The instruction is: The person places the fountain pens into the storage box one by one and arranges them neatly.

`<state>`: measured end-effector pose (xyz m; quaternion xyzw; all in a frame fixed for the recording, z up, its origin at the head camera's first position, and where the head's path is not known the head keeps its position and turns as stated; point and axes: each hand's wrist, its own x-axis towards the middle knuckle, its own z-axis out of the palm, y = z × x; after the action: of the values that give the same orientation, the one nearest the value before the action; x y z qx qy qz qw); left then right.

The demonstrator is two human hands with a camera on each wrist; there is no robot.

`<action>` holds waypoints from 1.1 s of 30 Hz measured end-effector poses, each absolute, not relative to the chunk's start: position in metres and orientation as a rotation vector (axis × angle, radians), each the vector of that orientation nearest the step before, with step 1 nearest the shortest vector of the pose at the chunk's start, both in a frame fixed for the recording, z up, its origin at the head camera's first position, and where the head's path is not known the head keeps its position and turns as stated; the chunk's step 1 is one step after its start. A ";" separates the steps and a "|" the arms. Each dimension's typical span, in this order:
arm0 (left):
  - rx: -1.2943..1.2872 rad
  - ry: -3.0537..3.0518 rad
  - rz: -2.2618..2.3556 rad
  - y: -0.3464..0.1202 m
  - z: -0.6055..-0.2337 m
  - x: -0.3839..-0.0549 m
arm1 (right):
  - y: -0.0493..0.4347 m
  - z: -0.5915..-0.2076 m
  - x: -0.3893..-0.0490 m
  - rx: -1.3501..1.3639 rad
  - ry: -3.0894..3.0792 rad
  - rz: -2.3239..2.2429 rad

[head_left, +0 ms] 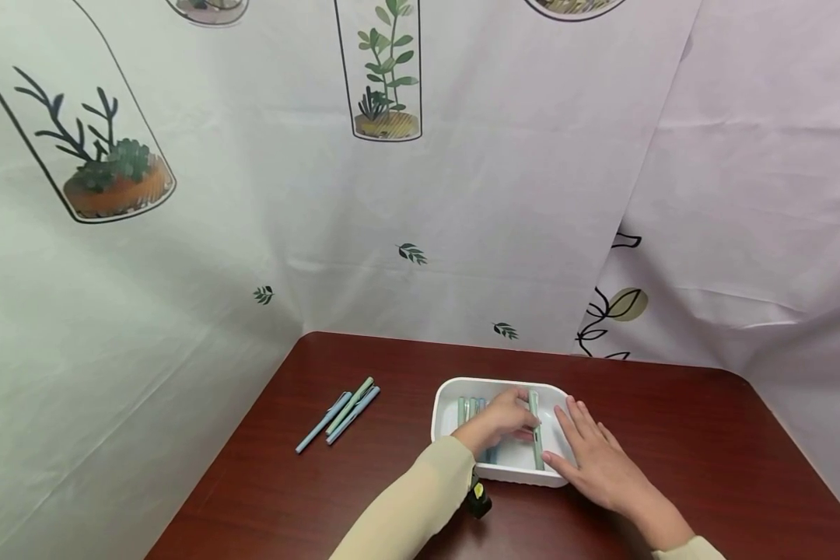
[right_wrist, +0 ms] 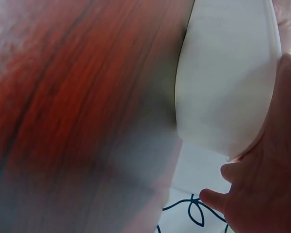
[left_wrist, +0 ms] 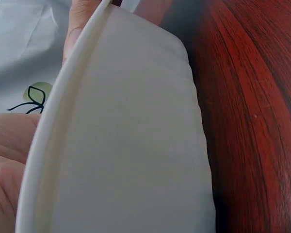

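Note:
A white tray [head_left: 455, 382] stands on the table, and its outer wall [left_wrist: 126, 121] fills much of the left wrist view. Reaching into it, my left hand [head_left: 502, 418] pinches a light green pen [head_left: 537, 443] that lies lengthwise near the right side. Several green and blue pens [head_left: 472, 407] lie side by side in the tray's left part, partly hidden by that hand. My right hand [head_left: 602, 468] rests at the tray's right rim with fingers extended; in the right wrist view its fingers [right_wrist: 218, 198] show beyond the tray's corner.
Left of the tray, two blue pens [head_left: 320, 426] and a green pen [head_left: 350, 406] lie close together on the dark red table [head_left: 252, 498]. A black wrist camera [head_left: 477, 499] hangs under the left sleeve. Printed white cloth [head_left: 504, 194] stands behind the table.

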<state>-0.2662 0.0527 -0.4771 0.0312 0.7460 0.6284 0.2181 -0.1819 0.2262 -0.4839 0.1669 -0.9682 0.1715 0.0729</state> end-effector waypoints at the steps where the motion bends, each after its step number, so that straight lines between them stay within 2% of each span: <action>1: 0.080 2.073 1.726 0.054 -0.478 -0.266 | 0.226 -0.484 -0.182 0.502 -2.907 0.517; 33: 0.086 2.281 1.398 0.070 -0.470 -0.253 | 0.226 -0.485 -0.183 0.522 -2.867 0.513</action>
<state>-0.2534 0.0703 -0.4699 0.0314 0.8292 0.5083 0.2303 -0.1834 0.2259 -0.4851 0.1758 -0.9649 0.1727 0.0913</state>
